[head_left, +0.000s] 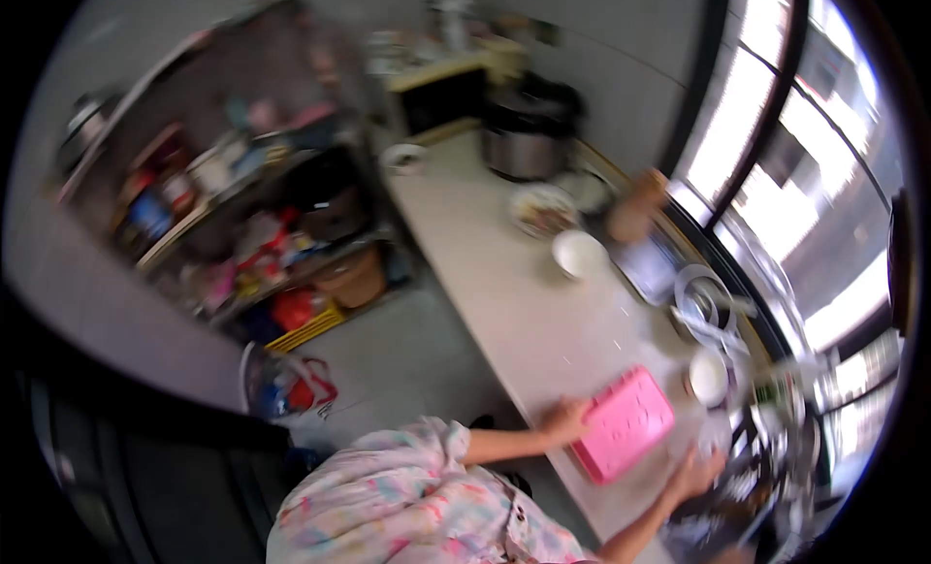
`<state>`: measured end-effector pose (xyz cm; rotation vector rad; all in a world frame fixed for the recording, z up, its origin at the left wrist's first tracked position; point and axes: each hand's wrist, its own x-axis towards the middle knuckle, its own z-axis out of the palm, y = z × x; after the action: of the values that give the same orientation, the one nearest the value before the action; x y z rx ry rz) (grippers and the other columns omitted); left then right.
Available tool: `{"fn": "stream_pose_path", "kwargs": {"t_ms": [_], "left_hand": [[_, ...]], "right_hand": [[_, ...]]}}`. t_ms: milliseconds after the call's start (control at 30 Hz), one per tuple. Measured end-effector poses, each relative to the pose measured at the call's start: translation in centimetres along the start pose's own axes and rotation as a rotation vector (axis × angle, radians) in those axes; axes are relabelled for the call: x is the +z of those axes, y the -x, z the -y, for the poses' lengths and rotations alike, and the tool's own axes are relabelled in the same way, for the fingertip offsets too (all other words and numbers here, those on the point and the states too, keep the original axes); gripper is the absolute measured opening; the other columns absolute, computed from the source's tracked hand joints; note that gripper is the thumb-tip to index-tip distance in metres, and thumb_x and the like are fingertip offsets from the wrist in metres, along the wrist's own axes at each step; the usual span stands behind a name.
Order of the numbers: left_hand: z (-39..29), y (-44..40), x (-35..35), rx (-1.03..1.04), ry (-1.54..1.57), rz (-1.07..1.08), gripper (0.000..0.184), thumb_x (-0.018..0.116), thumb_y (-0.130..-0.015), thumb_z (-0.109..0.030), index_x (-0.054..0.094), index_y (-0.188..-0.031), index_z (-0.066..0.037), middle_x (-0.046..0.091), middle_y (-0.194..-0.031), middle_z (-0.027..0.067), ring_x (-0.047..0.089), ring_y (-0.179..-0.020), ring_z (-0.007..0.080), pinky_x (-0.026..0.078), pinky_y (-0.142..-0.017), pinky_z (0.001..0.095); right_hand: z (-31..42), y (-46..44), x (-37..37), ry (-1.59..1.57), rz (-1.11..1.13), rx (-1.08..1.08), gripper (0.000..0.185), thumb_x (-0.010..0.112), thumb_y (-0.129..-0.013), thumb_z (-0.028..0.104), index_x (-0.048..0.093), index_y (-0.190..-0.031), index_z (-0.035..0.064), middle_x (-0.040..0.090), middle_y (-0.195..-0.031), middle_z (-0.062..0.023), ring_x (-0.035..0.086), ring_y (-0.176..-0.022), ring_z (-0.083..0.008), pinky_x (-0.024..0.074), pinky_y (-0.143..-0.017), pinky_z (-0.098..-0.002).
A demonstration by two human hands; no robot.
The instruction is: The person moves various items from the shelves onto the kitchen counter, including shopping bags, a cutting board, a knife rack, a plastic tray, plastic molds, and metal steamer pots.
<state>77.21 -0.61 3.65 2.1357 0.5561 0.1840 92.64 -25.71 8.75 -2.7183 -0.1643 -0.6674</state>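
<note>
A pink rectangular plastic box (630,426) lies on the pale counter near its front edge, in the lower middle of the head view. My left hand (565,423) is closed on the box's left edge, its fingertips against the pink side. On the other side of the box, my right hand (693,475) is at the counter by a clear, glass-like thing (715,434). Motion blurs its fingers, so I cannot make out whether it holds anything. A white cup (707,378) stands just beyond the box.
Along the counter (475,263) are a white bowl (580,255), a plate of food (544,211), a rice cooker (531,128) and a small oven (441,100). Blurred utensils (747,486) crowd the right. Cluttered shelves (208,200) stand left, with a bag-filled bin (281,385) below.
</note>
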Motion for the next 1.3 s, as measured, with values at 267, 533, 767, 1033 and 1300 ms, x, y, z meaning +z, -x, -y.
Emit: {"fn": "stream_pose_path", "kwargs": {"t_ms": [267,533,767,1033,1300], "left_hand": [[4.1,4.5,-5.5,-0.121,0.114,-0.056,0.042,0.061,-0.071,-0.027,0.060,-0.106,-0.004,0.064,-0.094,0.0143,0.061,-0.089,0.0298,0.048,-0.078,0.0395],[9.1,8.7,-23.8,-0.085,0.326,-0.665,0.028,0.062,-0.079,-0.016,0.061,-0.104,-0.003,0.062,-0.082,0.0038,0.055,-0.070,0.0112,0.046,-0.063,0.0263],[1.0,17.7,-54.8,0.566,0.251,-1.309,0.020,0.059,-0.079,-0.001,0.059,-0.099,0.001,0.055,-0.087,0.0056,0.056,-0.077,0.0103,0.049,-0.064,0.0235],[-5.0,14.7,-80.5,0.821,-0.523,-1.790,0.009,0.060,-0.064,-0.004,0.059,-0.072,-0.004,0.056,-0.079,0.0131,0.055,-0.076,0.0289,0.043,-0.065,0.0413],[-1.2,26.8,-92.6,0.157,-1.003,-1.584,0.020,0.059,-0.065,-0.015,0.067,-0.082,-0.008,0.065,-0.087,0.0133,0.063,-0.088,0.0278,0.049,-0.072,0.0412]], "right_hand": [[13.5,-4.2,-1.6,-0.532,-0.114,-0.341,0.034,0.058,-0.087,0.018,0.055,-0.112,-0.0051,0.050,-0.127,-0.0188,0.048,-0.116,-0.0306,0.0376,-0.096,-0.0370],[35.5,1.0,-9.5,-1.144,-0.033,-0.611,0.030,0.052,-0.091,0.009,0.050,-0.119,-0.0018,0.050,-0.128,-0.0130,0.050,-0.112,-0.0238,0.0388,-0.095,-0.0334],[56.0,12.9,-20.2,-1.595,-0.080,-1.169,0.026,0.047,-0.092,0.006,0.049,-0.114,-0.0069,0.048,-0.126,-0.0230,0.050,-0.113,-0.0313,0.0413,-0.094,-0.0370],[72.8,20.7,-25.4,-1.408,-0.036,-1.671,0.016,0.050,-0.087,0.005,0.054,-0.098,-0.0071,0.049,-0.127,-0.0239,0.050,-0.111,-0.0344,0.0411,-0.091,-0.0371],[86.8,22.4,-23.7,-1.326,0.053,-1.858,0.019,0.061,-0.070,0.001,0.059,-0.089,-0.0006,0.052,-0.122,-0.0192,0.051,-0.111,-0.0336,0.0424,-0.086,-0.0369]]}}
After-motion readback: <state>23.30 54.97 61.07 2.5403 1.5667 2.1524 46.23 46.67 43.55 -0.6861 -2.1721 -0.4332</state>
